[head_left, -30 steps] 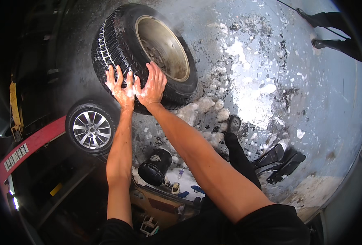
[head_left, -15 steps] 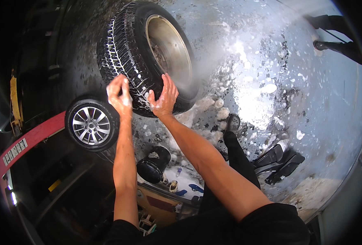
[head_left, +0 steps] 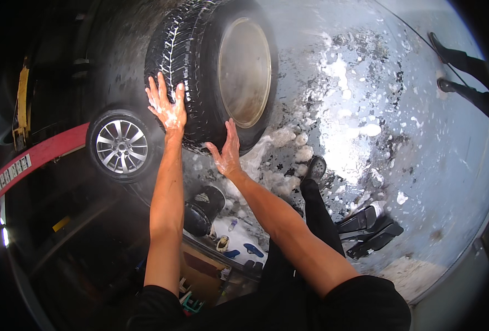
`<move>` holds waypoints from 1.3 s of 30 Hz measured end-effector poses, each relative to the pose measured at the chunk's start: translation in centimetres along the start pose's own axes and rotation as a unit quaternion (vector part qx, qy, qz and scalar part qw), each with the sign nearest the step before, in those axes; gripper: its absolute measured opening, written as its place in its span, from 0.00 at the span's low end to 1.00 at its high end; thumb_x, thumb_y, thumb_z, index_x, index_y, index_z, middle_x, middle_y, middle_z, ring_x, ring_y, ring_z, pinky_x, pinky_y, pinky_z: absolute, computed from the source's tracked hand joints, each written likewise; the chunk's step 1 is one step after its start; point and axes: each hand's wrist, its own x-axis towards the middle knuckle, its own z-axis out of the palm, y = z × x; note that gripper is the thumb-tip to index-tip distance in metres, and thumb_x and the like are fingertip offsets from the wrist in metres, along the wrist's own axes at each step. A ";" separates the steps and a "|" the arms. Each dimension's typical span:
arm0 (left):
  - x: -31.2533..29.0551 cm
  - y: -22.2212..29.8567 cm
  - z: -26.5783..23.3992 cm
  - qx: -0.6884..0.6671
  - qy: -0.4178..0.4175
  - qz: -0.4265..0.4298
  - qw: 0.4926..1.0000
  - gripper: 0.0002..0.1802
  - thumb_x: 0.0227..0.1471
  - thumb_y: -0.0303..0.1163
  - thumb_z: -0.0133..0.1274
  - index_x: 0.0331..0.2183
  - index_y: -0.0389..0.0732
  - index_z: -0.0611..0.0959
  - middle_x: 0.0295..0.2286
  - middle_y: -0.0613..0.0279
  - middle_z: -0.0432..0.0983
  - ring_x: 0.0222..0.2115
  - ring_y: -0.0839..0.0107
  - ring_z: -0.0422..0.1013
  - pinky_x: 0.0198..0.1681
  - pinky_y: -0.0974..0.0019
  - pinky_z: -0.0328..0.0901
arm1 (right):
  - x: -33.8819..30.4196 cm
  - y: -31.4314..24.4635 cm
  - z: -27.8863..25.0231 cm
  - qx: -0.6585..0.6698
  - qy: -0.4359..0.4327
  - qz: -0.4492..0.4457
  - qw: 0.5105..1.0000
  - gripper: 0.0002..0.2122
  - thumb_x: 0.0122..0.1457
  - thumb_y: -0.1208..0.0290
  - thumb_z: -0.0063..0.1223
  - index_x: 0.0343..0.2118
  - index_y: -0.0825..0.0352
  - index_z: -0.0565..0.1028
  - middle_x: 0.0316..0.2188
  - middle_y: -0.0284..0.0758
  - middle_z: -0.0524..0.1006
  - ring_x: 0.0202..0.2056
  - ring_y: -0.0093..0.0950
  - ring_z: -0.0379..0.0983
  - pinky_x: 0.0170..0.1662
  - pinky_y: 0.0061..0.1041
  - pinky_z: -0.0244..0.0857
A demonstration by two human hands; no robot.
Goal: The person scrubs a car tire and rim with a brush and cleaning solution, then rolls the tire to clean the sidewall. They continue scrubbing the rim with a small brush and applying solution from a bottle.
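Grip wide and clasping nothing, the left hand [head_left: 168, 107] lies over the large tyre [head_left: 210, 77] at upper centre, whose long axis runs up the frame, nearer its middle than the right hand [head_left: 227, 154], likewise spread at its lower edge

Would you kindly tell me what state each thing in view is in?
Large tire: wet-looking, foam-streaked.
Left hand: open, spread against the large tire, foamy.
Right hand: open, beside the large tire's lower side; contact unclear.
Spoked wheel: spoked face toward the camera.
Bucket: upright, inside too dark to judge.
Floor: wet-looking, foam-spattered, patchy.
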 end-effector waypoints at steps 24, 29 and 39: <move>-17.7 -24.4 -4.5 -0.148 -0.032 0.049 0.987 0.36 0.62 0.47 0.52 0.66 0.51 0.61 0.69 0.54 0.43 0.70 0.46 0.37 0.68 0.36 0.33 | 13.9 -13.6 -1.1 -0.140 0.072 -0.349 0.924 0.12 0.52 0.69 0.53 0.40 0.65 0.78 0.36 0.42 0.79 0.42 0.43 0.74 0.46 0.40 0.67; -22.4 -30.7 -8.2 -0.130 -0.100 -0.002 0.986 0.37 0.63 0.44 0.51 0.67 0.45 0.58 0.69 0.54 0.45 0.70 0.52 0.40 0.70 0.46 0.36 | 20.0 -16.6 9.9 -0.331 -0.204 -0.423 0.819 0.25 0.61 0.52 0.51 0.58 0.60 0.72 0.64 0.44 0.65 0.68 0.43 0.52 0.69 0.47 0.46; -24.5 -37.6 -10.5 -0.358 0.104 -0.262 0.890 0.34 0.65 0.46 0.49 0.65 0.41 0.63 0.64 0.51 0.58 0.65 0.63 0.56 0.65 0.60 0.52 | 11.3 -14.1 22.3 -0.377 -0.289 -0.530 0.702 0.14 0.62 0.60 0.45 0.46 0.60 0.75 0.45 0.40 0.74 0.52 0.40 0.68 0.56 0.42 0.57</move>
